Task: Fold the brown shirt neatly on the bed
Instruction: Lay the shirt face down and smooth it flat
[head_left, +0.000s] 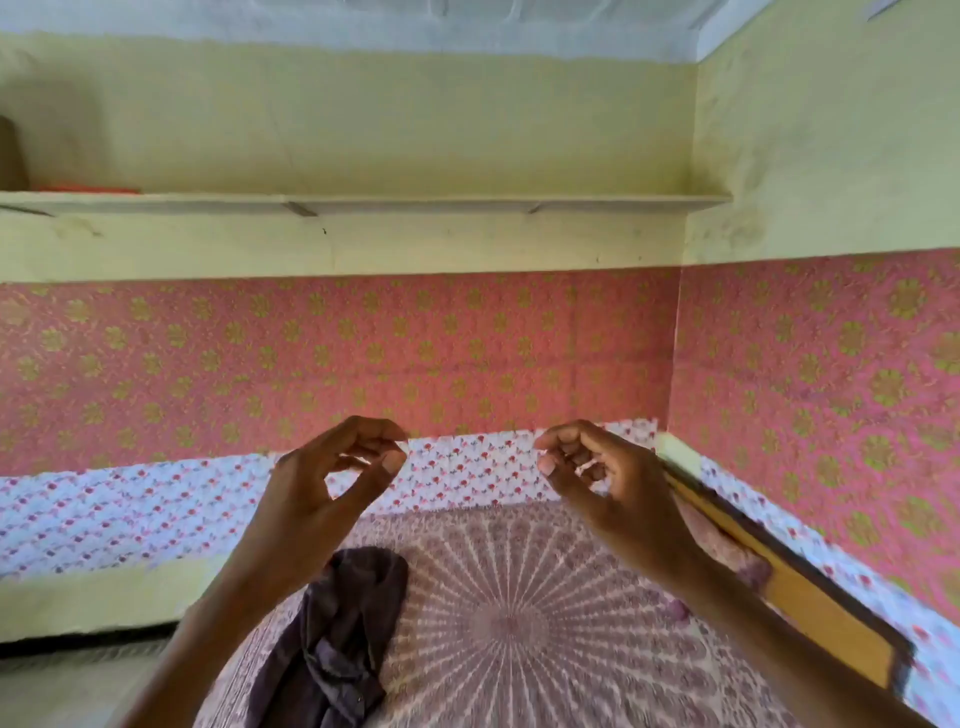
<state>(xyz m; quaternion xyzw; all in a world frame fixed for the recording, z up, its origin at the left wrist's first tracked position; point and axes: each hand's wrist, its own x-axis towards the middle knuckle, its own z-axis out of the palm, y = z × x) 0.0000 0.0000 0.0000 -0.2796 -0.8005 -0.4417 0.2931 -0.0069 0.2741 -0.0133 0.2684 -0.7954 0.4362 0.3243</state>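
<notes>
The brown shirt (332, 644) lies crumpled in a dark heap on the left part of the bed (545, 613), which is covered with a pink mandala-print sheet. My left hand (332, 483) is raised above the shirt with its fingers curled and apart, holding nothing. My right hand (597, 478) hovers at the same height to the right, fingers also loosely curled and empty. Both hands are well clear of the shirt. The shirt's lower end runs out of the frame's bottom edge.
A wooden bed board (800, 587) runs along the bed's right side. Pink floral cloth (363, 358) covers the lower walls behind and to the right. A long wall shelf (363, 203) hangs above. Floor (62, 691) shows at the lower left.
</notes>
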